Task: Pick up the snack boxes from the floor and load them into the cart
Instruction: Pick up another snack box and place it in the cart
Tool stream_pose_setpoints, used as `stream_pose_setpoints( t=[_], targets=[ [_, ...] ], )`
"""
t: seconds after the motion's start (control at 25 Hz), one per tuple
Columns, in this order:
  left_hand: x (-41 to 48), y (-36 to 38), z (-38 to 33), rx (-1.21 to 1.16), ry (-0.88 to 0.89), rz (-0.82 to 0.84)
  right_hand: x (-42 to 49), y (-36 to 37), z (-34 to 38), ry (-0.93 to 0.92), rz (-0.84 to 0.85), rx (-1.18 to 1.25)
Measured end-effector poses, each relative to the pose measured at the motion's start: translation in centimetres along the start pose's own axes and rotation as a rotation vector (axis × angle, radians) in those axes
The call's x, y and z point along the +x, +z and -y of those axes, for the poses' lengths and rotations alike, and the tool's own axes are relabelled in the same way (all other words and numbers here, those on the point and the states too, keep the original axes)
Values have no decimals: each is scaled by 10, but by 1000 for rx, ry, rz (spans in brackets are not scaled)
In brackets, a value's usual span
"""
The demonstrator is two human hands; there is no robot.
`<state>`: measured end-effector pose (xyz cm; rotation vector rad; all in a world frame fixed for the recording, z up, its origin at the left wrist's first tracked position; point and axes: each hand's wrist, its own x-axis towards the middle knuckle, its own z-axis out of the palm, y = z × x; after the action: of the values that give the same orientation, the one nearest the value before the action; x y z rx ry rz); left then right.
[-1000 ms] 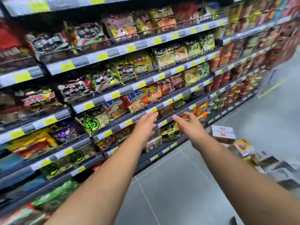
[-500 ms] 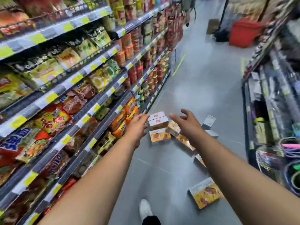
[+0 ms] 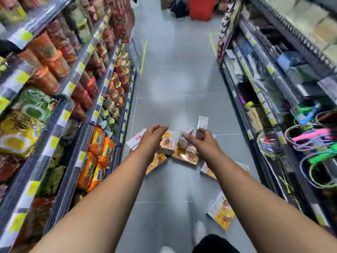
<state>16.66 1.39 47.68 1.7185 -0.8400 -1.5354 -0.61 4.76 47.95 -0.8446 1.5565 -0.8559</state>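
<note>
So, fingertips first: the left fingers (image 3: 161, 128) are stretched out almost straight and close together, pointing across to the right, with nothing in them. The right fingers (image 3: 188, 138) point back the other way, a bit more curled, thumb up, and also holding nothing as far as I can see. The left hand (image 3: 152, 138) and right hand (image 3: 204, 143) face each other with a gap between them.

That gap is the bit that matters. The boxes (image 3: 185, 154) sit in a loose heap on the floor (image 3: 175, 99), ahead of and below the fingers, pretty much lined up with the gap. They're lying every which way, so there's no single long axis. The one just by the left fingers looks like it runs away down the aisle, but it's blurry. Neither hand is clearly nearer, I'd call it even. I can't tell for sure if either is touching cardboard. My guess is not, and that a two-handed scoop comes next.

One stray box (image 3: 221, 214) lies closer in, beside the right forearm and just up from a white shoe (image 3: 199, 231). Shelves (image 3: 85, 114) of noodle cups are on the left, skipping ropes (image 3: 313, 141) on the right. No cart in view.
</note>
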Motion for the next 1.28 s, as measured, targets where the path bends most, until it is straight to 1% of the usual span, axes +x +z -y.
stream_pose_setpoints(
  t=[0.08, 0.2, 0.28, 0.44, 0.52, 0.64, 0.76, 1.0, 1.12, 1.28],
  targets=[
    [42, 23, -8, 35, -16, 39, 35, -13, 1, 42, -51, 13],
    [96, 58, -18, 181, -8, 90, 98, -32, -3, 89, -114, -4],
    [136, 80, -23, 191, 2, 99, 147, -41, -4, 113, -130, -18],
    [232, 115, -11, 256, 0, 114, 241, -43, -17, 159, -124, -26],
    [281, 127, 4, 283, 6, 102, 284, -40, -35, 173, -150, -28],
    [353, 139, 40, 341, 9, 84, 352, -29, -78, 204, -191, -33],
    [419, 144, 82, 374, 16, 94, 413, -11, -127, 213, -225, 26],
    [517, 147, 193, 411, 20, 84, 492, 22, -241, 230, -253, 49],
    [558, 158, 244, 514, 11, 91, 525, 29, -290, 205, -264, 20],
    [612, 189, 301, 717, 76, 16, 591, 36, -343, 133, -297, -27]
  ],
)
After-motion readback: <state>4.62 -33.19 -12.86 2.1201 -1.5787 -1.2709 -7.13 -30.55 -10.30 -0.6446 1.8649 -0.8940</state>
